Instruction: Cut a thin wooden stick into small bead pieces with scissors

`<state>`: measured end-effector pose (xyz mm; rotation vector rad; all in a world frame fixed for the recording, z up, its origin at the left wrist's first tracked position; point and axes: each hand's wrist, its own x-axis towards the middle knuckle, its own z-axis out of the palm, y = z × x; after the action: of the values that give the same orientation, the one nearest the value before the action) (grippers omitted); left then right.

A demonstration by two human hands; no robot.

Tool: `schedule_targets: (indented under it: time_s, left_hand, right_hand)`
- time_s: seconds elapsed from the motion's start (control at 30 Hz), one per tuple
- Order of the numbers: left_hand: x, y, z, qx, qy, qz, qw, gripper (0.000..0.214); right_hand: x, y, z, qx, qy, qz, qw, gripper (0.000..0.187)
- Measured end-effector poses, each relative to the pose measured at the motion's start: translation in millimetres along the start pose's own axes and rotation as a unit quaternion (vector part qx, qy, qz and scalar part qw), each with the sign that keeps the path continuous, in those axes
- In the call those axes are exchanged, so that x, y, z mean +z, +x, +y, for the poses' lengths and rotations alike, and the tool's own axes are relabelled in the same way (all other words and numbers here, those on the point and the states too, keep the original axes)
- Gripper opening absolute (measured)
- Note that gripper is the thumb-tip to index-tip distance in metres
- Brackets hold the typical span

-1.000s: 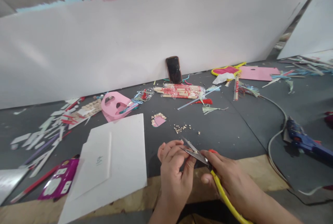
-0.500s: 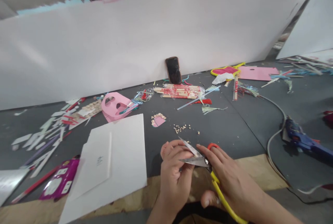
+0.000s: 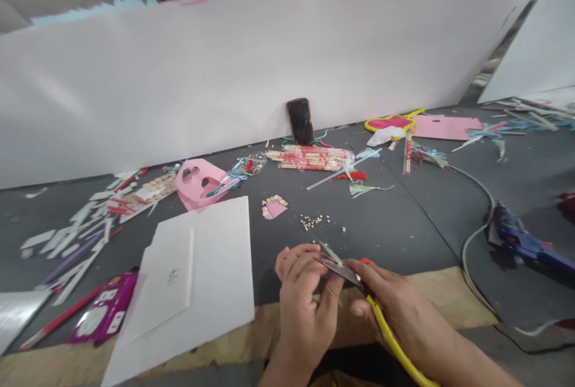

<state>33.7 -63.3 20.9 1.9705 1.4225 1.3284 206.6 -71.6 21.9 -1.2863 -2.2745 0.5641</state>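
My right hand point(image 3: 390, 291) is closed round a pair of scissors point(image 3: 354, 279) with yellow and red handles. The scissor blades point up and left and stand slightly apart, with a tiny pale bit between them. My left hand point(image 3: 308, 291) is beside the blades, its fingers curled; whatever they pinch is too small or hidden to name. Just beyond the hands lie small pale cut pieces point(image 3: 313, 221) in a loose scatter. Left of those sits a small pink card shape point(image 3: 275, 211), its upper edge lined with similar pieces.
White foam sheets point(image 3: 215, 267) and a purple case point(image 3: 105, 306) lie at left. A phone point(image 3: 300, 120) leans on the white partition point(image 3: 251, 63) behind bagged sticks point(image 3: 314, 158). At right is a blue glue gun point(image 3: 534, 243) with its cord. Pink cutouts point(image 3: 202, 183) and scraps lie about.
The scissor blades have come closer together, and my right hand has closed further on the handles. My left hand has shifted slightly right and down.
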Motion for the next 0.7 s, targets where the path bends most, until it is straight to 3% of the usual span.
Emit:
schedule_targets:
  time_s: [0.2,0.4,0.57,0.7]
  left_hand:
    - [1.1,1,4,0.054,0.064,0.08,0.993,0.018]
    - [-2.6,1,5,0.059,0.052,0.055,0.995,0.019]
    - [-4.0,1,-2,0.031,-0.001,-0.018,0.999,0.015]
    - [-5.1,2,-5,0.001,-0.045,-0.042,0.998,0.014]
  right_hand:
    - [-1,-1,-4,-0.024,-0.031,0.003,0.999,0.056]
    - [-4,0,-5,-0.057,-0.091,0.021,0.994,0.082]
    - [-2,0,-5,-0.036,-0.086,0.019,0.995,0.068]
    - [2,0,-2,-0.027,-0.058,0.009,0.998,0.054]
